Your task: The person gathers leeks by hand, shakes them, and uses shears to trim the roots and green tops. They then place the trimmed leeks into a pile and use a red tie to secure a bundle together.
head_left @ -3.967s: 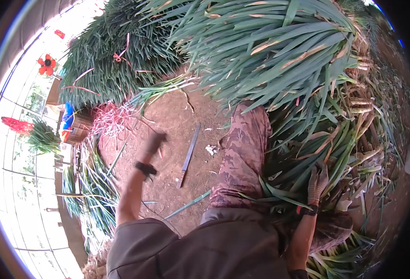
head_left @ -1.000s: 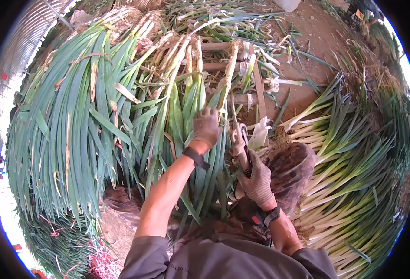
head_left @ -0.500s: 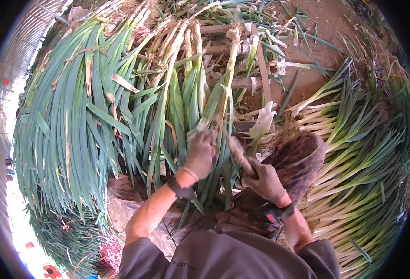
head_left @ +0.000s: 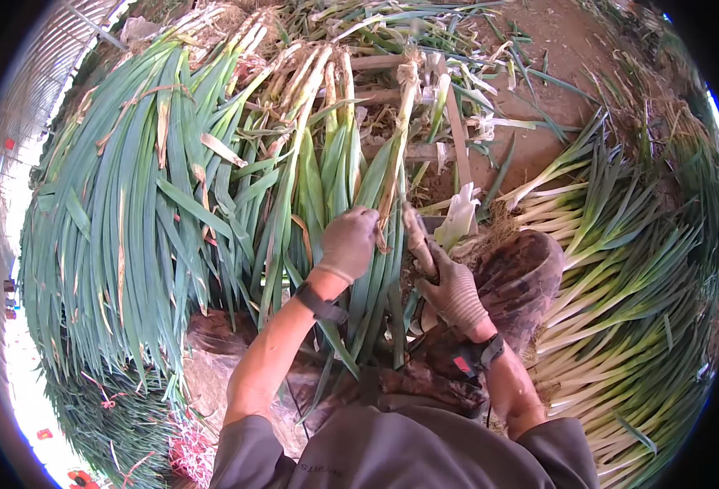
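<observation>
My left hand, in a tan knit glove, has its fingers closed beside a dry strip of leaf on a leek; what it pinches is too small to tell. My right hand, gloved too, is wrapped round a rough tool handle that points up and left beside the leek's leaves. Untrimmed leeks with brown roots and yellowed leaves lie to the left, roots away from me.
A large pile of green leek leaves covers the left. Pale-stemmed leeks lie stacked on the right. Wooden slats and leaf scraps are ahead. Pink ties sit at lower left, and my bent knee is beside my right hand.
My left hand has moved slightly up and is no longer blurred. My right hand and the tool handle have shifted slightly left and up.
</observation>
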A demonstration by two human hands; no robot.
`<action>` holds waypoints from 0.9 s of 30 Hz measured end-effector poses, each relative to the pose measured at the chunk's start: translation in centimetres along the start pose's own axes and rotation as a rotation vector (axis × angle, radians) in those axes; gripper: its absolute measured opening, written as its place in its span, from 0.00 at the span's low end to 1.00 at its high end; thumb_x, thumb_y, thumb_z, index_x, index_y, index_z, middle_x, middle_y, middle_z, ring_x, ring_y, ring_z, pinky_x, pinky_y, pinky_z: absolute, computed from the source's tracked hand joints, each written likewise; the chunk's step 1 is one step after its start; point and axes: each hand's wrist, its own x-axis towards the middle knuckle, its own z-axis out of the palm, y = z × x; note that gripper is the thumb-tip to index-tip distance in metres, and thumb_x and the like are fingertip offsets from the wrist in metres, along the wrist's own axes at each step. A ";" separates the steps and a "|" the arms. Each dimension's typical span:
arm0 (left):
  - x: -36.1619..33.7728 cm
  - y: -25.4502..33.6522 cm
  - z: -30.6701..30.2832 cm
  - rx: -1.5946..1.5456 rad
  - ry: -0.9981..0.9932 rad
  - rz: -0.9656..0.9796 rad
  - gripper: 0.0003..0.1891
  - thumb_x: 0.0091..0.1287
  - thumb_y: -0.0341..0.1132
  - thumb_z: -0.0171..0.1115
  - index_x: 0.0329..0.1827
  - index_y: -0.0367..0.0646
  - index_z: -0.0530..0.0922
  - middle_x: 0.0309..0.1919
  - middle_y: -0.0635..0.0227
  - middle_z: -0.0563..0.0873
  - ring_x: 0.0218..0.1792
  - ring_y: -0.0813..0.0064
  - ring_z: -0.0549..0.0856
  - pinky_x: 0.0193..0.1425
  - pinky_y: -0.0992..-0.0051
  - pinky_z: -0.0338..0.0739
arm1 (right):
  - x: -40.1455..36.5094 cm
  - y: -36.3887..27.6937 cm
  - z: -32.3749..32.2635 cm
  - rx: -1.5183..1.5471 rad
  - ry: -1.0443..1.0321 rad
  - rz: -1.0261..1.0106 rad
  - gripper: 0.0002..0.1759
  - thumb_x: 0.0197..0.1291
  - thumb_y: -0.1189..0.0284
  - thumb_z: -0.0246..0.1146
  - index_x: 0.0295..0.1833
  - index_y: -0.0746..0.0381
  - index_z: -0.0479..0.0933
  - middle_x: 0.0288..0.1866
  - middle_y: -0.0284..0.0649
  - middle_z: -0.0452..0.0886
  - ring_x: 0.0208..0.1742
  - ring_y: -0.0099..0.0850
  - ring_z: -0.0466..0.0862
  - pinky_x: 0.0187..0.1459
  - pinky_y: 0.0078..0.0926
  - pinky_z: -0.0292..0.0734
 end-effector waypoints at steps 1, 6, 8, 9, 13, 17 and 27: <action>1.0 0.3 0.4 0.076 -0.041 0.011 0.06 0.61 0.29 0.65 0.40 0.40 0.83 0.40 0.54 0.86 0.44 0.54 0.87 0.51 0.60 0.81 | 0.3 -0.7 -0.2 -0.009 0.017 0.072 0.36 0.57 0.66 0.67 0.71 0.65 0.67 0.39 0.61 0.84 0.43 0.57 0.85 0.45 0.48 0.81; 5.3 1.0 5.8 0.336 -0.005 -0.009 0.21 0.55 0.31 0.70 0.52 0.38 0.77 0.46 0.57 0.82 0.50 0.56 0.83 0.54 0.60 0.80 | 1.6 -0.4 -0.7 0.004 0.058 0.184 0.36 0.55 0.65 0.70 0.69 0.64 0.71 0.45 0.60 0.85 0.49 0.55 0.86 0.51 0.44 0.81; 7.2 1.5 6.5 0.411 0.028 -0.052 0.23 0.54 0.31 0.70 0.53 0.40 0.76 0.46 0.58 0.81 0.51 0.57 0.82 0.52 0.61 0.79 | 1.7 0.2 -0.9 0.019 0.094 0.209 0.34 0.56 0.63 0.70 0.68 0.63 0.72 0.45 0.59 0.85 0.49 0.55 0.86 0.51 0.44 0.81; 8.0 1.8 7.0 0.448 0.045 -0.078 0.23 0.54 0.31 0.69 0.54 0.41 0.75 0.45 0.59 0.81 0.51 0.58 0.81 0.52 0.61 0.78 | 1.8 0.2 -1.1 0.019 0.082 0.218 0.34 0.56 0.63 0.70 0.68 0.63 0.72 0.45 0.59 0.85 0.49 0.55 0.86 0.51 0.44 0.81; 10.8 1.1 11.9 0.731 0.193 -0.195 0.30 0.58 0.39 0.68 0.63 0.40 0.70 0.46 0.61 0.79 0.47 0.62 0.80 0.45 0.59 0.76 | 1.8 1.3 -1.1 0.010 0.100 0.156 0.33 0.59 0.61 0.68 0.67 0.63 0.70 0.38 0.60 0.84 0.42 0.58 0.85 0.46 0.50 0.80; 11.3 0.5 12.4 0.759 0.212 -0.208 0.29 0.61 0.37 0.65 0.65 0.38 0.68 0.47 0.59 0.78 0.47 0.62 0.81 0.43 0.60 0.80 | 1.5 2.9 -1.1 0.091 0.112 0.197 0.33 0.56 0.66 0.69 0.67 0.64 0.70 0.42 0.60 0.84 0.46 0.58 0.85 0.49 0.48 0.80; 11.2 -3.2 4.4 -0.290 0.047 -0.389 0.31 0.51 0.24 0.65 0.61 0.28 0.68 0.44 0.45 0.83 0.41 0.52 0.84 0.51 0.65 0.80 | 0.6 1.6 -2.3 0.235 0.071 0.033 0.37 0.53 0.74 0.69 0.70 0.68 0.67 0.43 0.62 0.82 0.48 0.58 0.84 0.50 0.43 0.80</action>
